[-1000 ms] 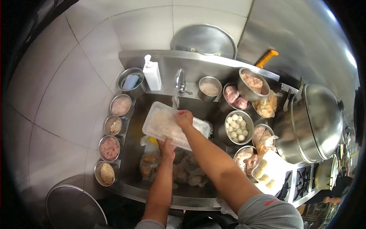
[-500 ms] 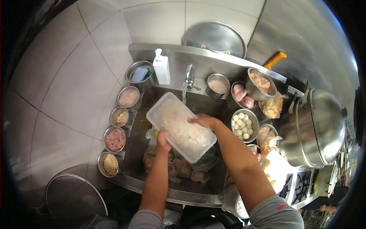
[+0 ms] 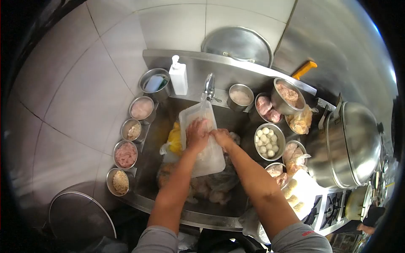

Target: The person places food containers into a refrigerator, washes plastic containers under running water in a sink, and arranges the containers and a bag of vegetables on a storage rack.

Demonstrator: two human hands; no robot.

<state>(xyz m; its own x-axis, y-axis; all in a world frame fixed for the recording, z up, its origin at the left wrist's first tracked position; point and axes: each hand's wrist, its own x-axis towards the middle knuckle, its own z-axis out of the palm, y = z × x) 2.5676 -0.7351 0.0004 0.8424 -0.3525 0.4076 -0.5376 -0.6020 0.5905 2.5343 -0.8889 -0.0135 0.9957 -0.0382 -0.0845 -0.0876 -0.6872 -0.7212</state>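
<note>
The left hand point(image 3: 198, 133), its forearm slanting up and inward from a grey sleeve, lay palm down with fingers extended over the upper part of the translucent rectangular plastic container point(image 3: 209, 158), though whether it gripped anything was hidden. That container stood lengthwise above the grey metal sink point(image 3: 145, 168), its top end beneath the silver curved faucet point(image 3: 209, 86). The right hand point(image 3: 222, 139), its forearm angling up and leftward, had its fingers partly curled at the container's right edge, near the left hand, left of the round steel bowl of white balls point(image 3: 270, 142).
</note>
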